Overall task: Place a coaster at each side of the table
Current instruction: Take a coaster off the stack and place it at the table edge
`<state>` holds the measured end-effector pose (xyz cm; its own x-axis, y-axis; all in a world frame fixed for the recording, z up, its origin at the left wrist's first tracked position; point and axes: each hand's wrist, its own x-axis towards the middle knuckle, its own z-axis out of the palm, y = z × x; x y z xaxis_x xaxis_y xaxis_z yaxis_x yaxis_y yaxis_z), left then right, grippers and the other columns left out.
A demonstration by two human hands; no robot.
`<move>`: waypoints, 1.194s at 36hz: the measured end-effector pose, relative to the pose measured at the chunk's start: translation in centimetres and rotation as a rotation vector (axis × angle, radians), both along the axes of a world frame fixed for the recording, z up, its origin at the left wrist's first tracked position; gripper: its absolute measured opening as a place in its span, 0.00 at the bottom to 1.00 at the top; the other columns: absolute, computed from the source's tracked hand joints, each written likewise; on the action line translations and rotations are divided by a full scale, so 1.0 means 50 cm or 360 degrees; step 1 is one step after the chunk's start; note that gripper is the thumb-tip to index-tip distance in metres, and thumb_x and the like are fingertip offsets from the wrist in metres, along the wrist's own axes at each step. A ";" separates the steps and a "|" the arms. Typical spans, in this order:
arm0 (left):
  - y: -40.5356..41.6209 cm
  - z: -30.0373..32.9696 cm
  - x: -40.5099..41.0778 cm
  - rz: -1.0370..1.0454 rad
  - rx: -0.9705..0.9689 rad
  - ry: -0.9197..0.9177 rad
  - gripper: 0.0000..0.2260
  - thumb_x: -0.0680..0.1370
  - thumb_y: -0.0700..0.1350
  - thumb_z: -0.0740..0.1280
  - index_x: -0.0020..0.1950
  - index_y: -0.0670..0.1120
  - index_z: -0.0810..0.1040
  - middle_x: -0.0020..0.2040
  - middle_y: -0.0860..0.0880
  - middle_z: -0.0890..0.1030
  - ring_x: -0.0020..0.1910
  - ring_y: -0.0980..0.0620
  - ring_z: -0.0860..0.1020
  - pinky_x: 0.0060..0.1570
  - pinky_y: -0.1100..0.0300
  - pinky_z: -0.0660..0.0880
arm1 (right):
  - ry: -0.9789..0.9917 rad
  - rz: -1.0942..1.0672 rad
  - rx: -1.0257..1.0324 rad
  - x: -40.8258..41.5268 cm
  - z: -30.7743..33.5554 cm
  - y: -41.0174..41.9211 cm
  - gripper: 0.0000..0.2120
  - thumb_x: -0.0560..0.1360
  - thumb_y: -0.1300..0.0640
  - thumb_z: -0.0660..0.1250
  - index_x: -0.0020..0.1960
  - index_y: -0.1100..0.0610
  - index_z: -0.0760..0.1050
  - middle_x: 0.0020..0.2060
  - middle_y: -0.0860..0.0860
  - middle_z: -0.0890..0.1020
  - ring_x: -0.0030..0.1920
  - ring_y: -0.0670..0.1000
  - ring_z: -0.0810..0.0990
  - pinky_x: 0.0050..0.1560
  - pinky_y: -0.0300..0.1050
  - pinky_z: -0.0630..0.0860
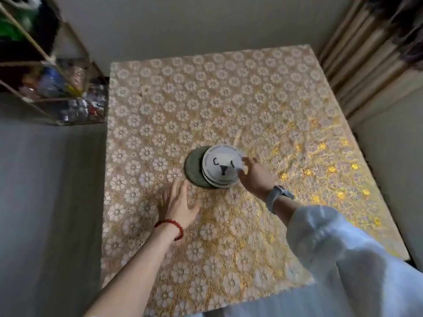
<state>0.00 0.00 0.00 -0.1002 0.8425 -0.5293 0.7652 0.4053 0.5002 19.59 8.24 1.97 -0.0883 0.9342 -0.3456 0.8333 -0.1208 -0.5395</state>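
A small room closed in around the table [229,99], whose gold, flower-patterned cloth [160,124] covered the whole top, with a cluttered shelf [57,88] off its far left corner and a curtain [366,65] along its right. At the right-hand fingertips [246,161] the white top coaster [222,165] was tilted up on its right edge, thumb and fingers pinched on the rim, apparently to peel it off the others. It belonged to a short stack of coasters [212,168] sitting near the middle of the table, slid slightly askew so that a darker green disc [193,167] showed at the left. The right hand [254,177] reached in from the right, a watch [278,195] on the wrist and a loose white sleeve [332,248] behind it. The left hand [178,204] lay flat on the cloth just near of the stack, fingers spread and holding nothing, probably steadying the cloth or waiting its turn; a red bracelet [171,227] circled that wrist. No coaster yet lay at any side of the table.
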 end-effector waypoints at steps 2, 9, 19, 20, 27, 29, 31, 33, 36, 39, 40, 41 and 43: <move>0.014 -0.024 -0.005 -0.0062 -0.0024 0.0118 0.39 0.72 0.59 0.63 0.73 0.53 0.42 0.75 0.49 0.37 0.72 0.43 0.34 0.67 0.42 0.35 | -0.0071 0.0083 0.0037 -0.012 -0.013 0.033 0.25 0.75 0.54 0.60 0.69 0.59 0.59 0.66 0.59 0.67 0.63 0.58 0.68 0.64 0.54 0.69; 0.009 -0.098 -0.016 -0.0249 -0.0082 0.0523 0.53 0.63 0.71 0.62 0.68 0.51 0.27 0.69 0.45 0.26 0.67 0.43 0.27 0.63 0.37 0.32 | -0.0328 0.0569 0.0057 -0.045 -0.046 0.114 0.35 0.73 0.54 0.61 0.73 0.47 0.44 0.75 0.48 0.51 0.73 0.53 0.51 0.70 0.61 0.56; 0.006 -0.102 -0.017 -0.0301 -0.0057 0.0480 0.51 0.65 0.70 0.61 0.67 0.50 0.26 0.67 0.45 0.25 0.65 0.42 0.24 0.61 0.38 0.28 | -0.0489 0.0661 0.0534 -0.067 -0.028 0.119 0.17 0.74 0.54 0.62 0.62 0.54 0.67 0.54 0.57 0.72 0.52 0.56 0.71 0.53 0.52 0.71; 0.005 -0.100 -0.017 -0.0301 -0.0059 0.0465 0.51 0.66 0.69 0.61 0.68 0.50 0.27 0.67 0.45 0.24 0.65 0.43 0.24 0.61 0.38 0.28 | -0.0388 0.0582 0.0568 -0.066 -0.020 0.110 0.13 0.76 0.55 0.60 0.59 0.56 0.70 0.52 0.57 0.73 0.49 0.56 0.73 0.50 0.52 0.74; 0.005 -0.082 -0.015 -0.0283 -0.0036 0.0407 0.50 0.67 0.68 0.62 0.70 0.49 0.31 0.67 0.47 0.25 0.68 0.42 0.27 0.60 0.39 0.28 | -0.0112 0.0184 0.0608 -0.012 0.051 0.026 0.10 0.77 0.61 0.55 0.53 0.61 0.73 0.44 0.55 0.79 0.36 0.51 0.73 0.23 0.31 0.63; 0.003 -0.077 -0.013 -0.0277 -0.0024 0.0388 0.50 0.66 0.68 0.62 0.71 0.49 0.32 0.68 0.47 0.26 0.69 0.42 0.29 0.61 0.39 0.29 | 0.0077 -0.0110 0.0448 0.019 0.064 -0.019 0.10 0.77 0.63 0.55 0.53 0.61 0.73 0.43 0.53 0.76 0.39 0.51 0.73 0.24 0.28 0.67; 0.004 -0.072 -0.013 -0.0262 -0.0014 0.0377 0.49 0.66 0.67 0.63 0.72 0.50 0.34 0.71 0.46 0.29 0.71 0.42 0.30 0.61 0.39 0.29 | 0.0326 -0.0372 0.0248 0.052 0.066 -0.071 0.08 0.76 0.65 0.57 0.52 0.61 0.72 0.44 0.53 0.75 0.42 0.50 0.74 0.27 0.25 0.69; 0.005 -0.063 -0.009 -0.0213 -0.0005 0.0333 0.47 0.68 0.64 0.66 0.72 0.50 0.37 0.74 0.45 0.33 0.72 0.42 0.33 0.63 0.38 0.32 | 0.0554 -0.0594 0.0045 0.086 0.057 -0.128 0.07 0.76 0.66 0.58 0.50 0.58 0.71 0.44 0.54 0.76 0.41 0.48 0.75 0.28 0.26 0.71; -0.004 -0.052 0.004 -0.0116 -0.0005 0.0168 0.43 0.70 0.57 0.67 0.73 0.50 0.41 0.75 0.46 0.36 0.72 0.42 0.35 0.69 0.34 0.41 | 0.0811 -0.0938 -0.0275 0.127 0.031 -0.219 0.09 0.75 0.65 0.58 0.45 0.52 0.71 0.45 0.56 0.77 0.43 0.54 0.74 0.32 0.42 0.74; -0.035 -0.047 0.027 -0.0149 0.0068 0.0109 0.40 0.71 0.54 0.66 0.73 0.51 0.44 0.75 0.47 0.37 0.73 0.44 0.37 0.70 0.35 0.42 | 0.1108 -0.1280 -0.0559 0.150 0.004 -0.297 0.09 0.75 0.66 0.59 0.43 0.53 0.71 0.46 0.54 0.77 0.46 0.54 0.74 0.29 0.41 0.76; -0.049 -0.047 0.037 -0.0178 0.0096 0.0105 0.38 0.72 0.54 0.66 0.73 0.52 0.44 0.75 0.47 0.37 0.73 0.44 0.38 0.70 0.37 0.41 | 0.1119 -0.1344 -0.0605 0.156 -0.004 -0.317 0.08 0.75 0.66 0.59 0.43 0.54 0.71 0.46 0.53 0.77 0.46 0.54 0.74 0.28 0.41 0.77; -0.062 -0.047 0.047 -0.0202 0.0116 0.0100 0.37 0.72 0.54 0.65 0.73 0.52 0.45 0.75 0.47 0.38 0.74 0.44 0.39 0.70 0.38 0.40 | 0.1101 -0.1392 -0.0631 0.159 -0.011 -0.334 0.07 0.75 0.66 0.59 0.43 0.55 0.70 0.45 0.53 0.76 0.45 0.53 0.74 0.28 0.42 0.77; -0.091 -0.050 0.069 -0.0244 0.0131 0.0063 0.35 0.73 0.53 0.64 0.73 0.53 0.47 0.75 0.48 0.39 0.74 0.44 0.40 0.69 0.38 0.40 | 0.1029 -0.1435 -0.0648 0.164 -0.023 -0.360 0.06 0.75 0.66 0.59 0.43 0.57 0.69 0.43 0.54 0.75 0.43 0.53 0.74 0.26 0.42 0.76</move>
<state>3.47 -4.57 -2.48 0.0130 0.8899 -0.4560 0.8347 0.2414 0.4949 27.79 -9.74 0.80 0.2787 0.5801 -0.7653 -0.0548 -0.7860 -0.6158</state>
